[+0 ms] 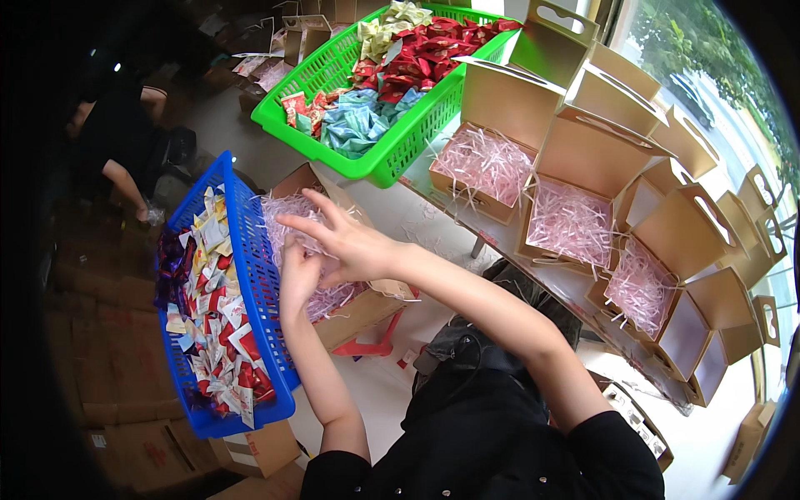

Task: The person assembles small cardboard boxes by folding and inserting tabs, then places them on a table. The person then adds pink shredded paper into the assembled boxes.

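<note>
Both of my hands are close together over a cardboard carton [354, 321] filled with pink shredded paper [279, 218]. My left hand [298, 271] is closed, its fingers curled in toward the right hand, and whatever it may hold is hidden. Just above and to the right of it, my right hand [354, 244] has its fingers stretched out and apart, its lower part touching or overlapping the left hand. Against the carton's left side, a blue plastic basket [262, 283] is full of small wrapped packets [218, 312] in white, red, yellow and purple.
A green basket [392, 158] of red, teal and pale yellow packets stands beyond. Along the table [533, 262] on the right are several open handled gift boxes [567, 218] with pink shreds. Another person [125, 137] works at far left. Flat cardboard [125, 342] lies lower left.
</note>
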The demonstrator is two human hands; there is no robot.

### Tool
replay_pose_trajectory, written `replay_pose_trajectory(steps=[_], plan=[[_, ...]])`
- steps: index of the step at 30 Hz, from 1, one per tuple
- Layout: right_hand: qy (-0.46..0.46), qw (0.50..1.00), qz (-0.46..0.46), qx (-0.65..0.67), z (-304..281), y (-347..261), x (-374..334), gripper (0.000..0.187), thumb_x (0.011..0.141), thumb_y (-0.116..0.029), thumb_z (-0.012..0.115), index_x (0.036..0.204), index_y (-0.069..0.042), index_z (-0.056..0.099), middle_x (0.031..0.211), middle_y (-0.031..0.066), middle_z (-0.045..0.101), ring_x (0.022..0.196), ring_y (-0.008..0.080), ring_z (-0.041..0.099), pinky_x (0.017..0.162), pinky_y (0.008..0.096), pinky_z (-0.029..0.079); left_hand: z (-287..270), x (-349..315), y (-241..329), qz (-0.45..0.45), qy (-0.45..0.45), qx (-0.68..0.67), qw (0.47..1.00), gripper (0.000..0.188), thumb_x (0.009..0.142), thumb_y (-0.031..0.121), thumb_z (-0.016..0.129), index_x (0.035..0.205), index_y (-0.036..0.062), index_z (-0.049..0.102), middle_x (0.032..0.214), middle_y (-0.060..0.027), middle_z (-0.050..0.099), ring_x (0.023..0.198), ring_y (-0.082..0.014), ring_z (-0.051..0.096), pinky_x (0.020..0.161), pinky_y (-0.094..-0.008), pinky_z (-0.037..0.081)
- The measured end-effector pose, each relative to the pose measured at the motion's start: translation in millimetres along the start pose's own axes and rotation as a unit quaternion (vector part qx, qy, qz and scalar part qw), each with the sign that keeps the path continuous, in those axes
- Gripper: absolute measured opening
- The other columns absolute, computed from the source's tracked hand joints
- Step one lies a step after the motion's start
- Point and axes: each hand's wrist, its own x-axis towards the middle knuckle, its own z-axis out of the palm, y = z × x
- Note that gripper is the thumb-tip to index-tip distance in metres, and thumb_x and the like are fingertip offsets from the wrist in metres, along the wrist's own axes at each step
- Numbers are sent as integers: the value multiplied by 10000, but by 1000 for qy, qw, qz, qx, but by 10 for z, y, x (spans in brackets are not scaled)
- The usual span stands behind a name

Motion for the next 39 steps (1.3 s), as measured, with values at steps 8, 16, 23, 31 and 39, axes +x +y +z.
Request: replay_pose_trajectory(steps=[8, 16, 23, 31, 39], plan=[[-290, 924, 150, -199, 449, 400, -38, 465, 729, -204, 692, 1160, -80, 570, 1067, 129, 583, 986, 290, 604, 753, 413, 523, -286, -264, -11, 106, -14, 324, 940, 424, 687, 239, 753, 998, 10, 578, 902, -201, 625, 882, -367, 603, 761, -450, 454], [-309, 865, 115, -379, 661, 173, -39, 216, 713, -164, 670, 907, -77, 706, 988, 73, 639, 930, 216, 595, 745, 366, 499, -130, -175, 4, -57, -82, 334, 937, 638, 657, 209, 753, 1152, 29, 393, 1085, -244, 550, 1047, -385, 528, 881, -421, 420], [-45, 984, 157, -71, 61, 314, 7, 155, 705, -42, 597, 849, 18, 594, 834, 240, 632, 803, 405, 626, 718, 468, 499, -22, -100, 133, 22, -21, -104, 994, 900, 751, 185, 759, 1442, 80, 192, 1424, -207, 307, 1307, -270, 339, 1060, -411, 302], [95, 934, 206, 277, -477, 36, 19, 215, 865, -93, 527, 1039, -7, 619, 873, 30, 634, 821, 97, 551, 745, 290, 463, 295, -45, 70, -20, -140, -80, 987, 324, 801, 128, 722, 1075, 5, 599, 926, -49, 632, 823, -137, 579, 733, -315, 478], [148, 798, 322, 487, -439, -4, -188, 226, 911, -193, 564, 1062, -28, 596, 947, 32, 628, 824, 108, 572, 718, 264, 476, 525, -145, 339, -76, -58, -337, 936, 749, 943, 619, 152, 1324, 27, 410, 1268, -120, 495, 1167, -226, 463, 1016, -355, 319]])
